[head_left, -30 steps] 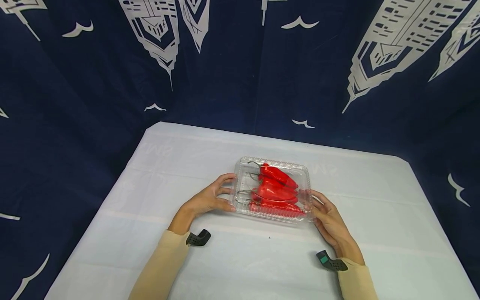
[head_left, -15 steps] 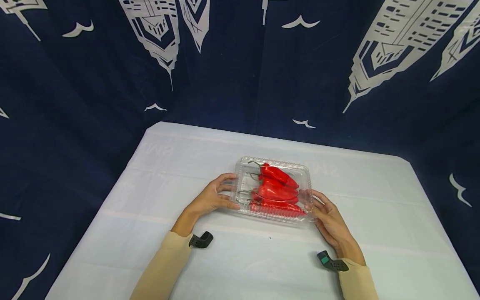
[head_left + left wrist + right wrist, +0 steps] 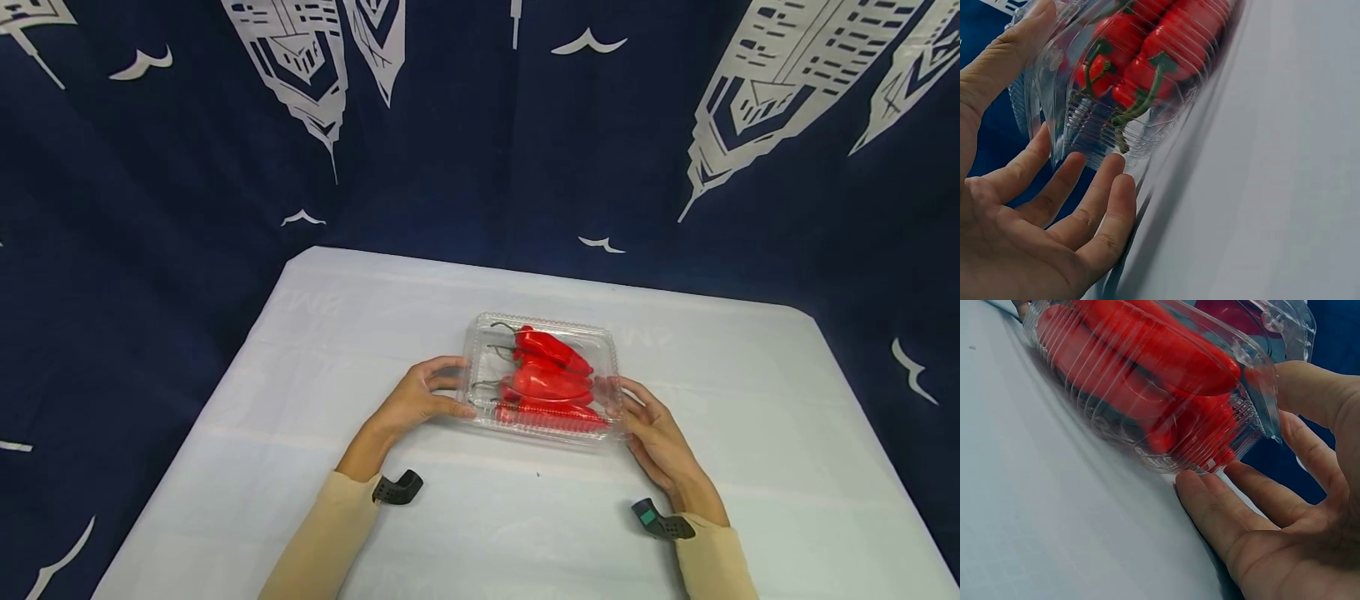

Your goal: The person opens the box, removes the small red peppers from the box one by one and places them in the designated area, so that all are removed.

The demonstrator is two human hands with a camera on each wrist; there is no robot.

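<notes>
A clear plastic clamshell container [image 3: 480, 333] with several long red peppers [image 3: 547, 379] inside sits near the middle of the white table, its lid down. My left hand [image 3: 420, 398] holds its left end, with the thumb by the near corner and the other fingers spread along the side. Green pepper stems [image 3: 1141, 106] point toward that hand in the left wrist view. At the opposite end, my right hand [image 3: 660, 437] holds the container, thumb up at the lid's edge and fingertips low against the ribbed wall. Some right fingertips show through the plastic.
White cloth [image 3: 480, 533] covers the table. Behind and beside it hangs a dark blue curtain [image 3: 450, 183] with white building and bird prints. A tiny dark speck [image 3: 537, 474] lies in front of the container. Black wrist straps [image 3: 399, 487] sit over the beige sleeves.
My left thumb has slid a little further over the container's near left corner. The head view has shifted slightly; the container and right hand otherwise stay in place.
</notes>
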